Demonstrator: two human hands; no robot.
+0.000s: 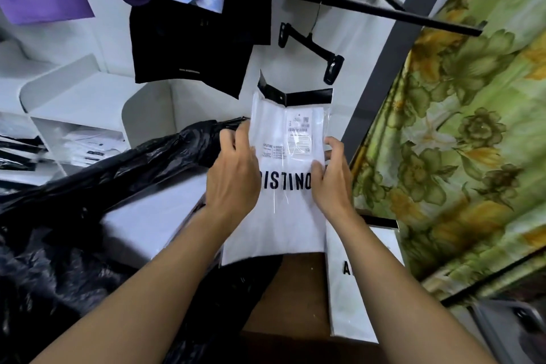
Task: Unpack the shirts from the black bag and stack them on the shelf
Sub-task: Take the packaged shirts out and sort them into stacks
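A packaged white shirt (291, 133) in clear plastic with a black top strip and dark lettering is held up in front of me. My left hand (233, 168) grips its left edge, and my right hand (331, 174) grips its right edge. The crumpled black bag (74, 230) lies open at the left and below, with another white package (153, 216) showing inside it. The white shelf (76, 103) stands at the left, its cubby holding several folded packaged shirts (94, 146).
Another white packaged shirt (360, 281) lies at the lower right on a brown surface (298, 289). Purple, blue and black garments hang overhead, with a black clip hanger (313, 47) on a rail. A green floral curtain (461, 139) fills the right side.
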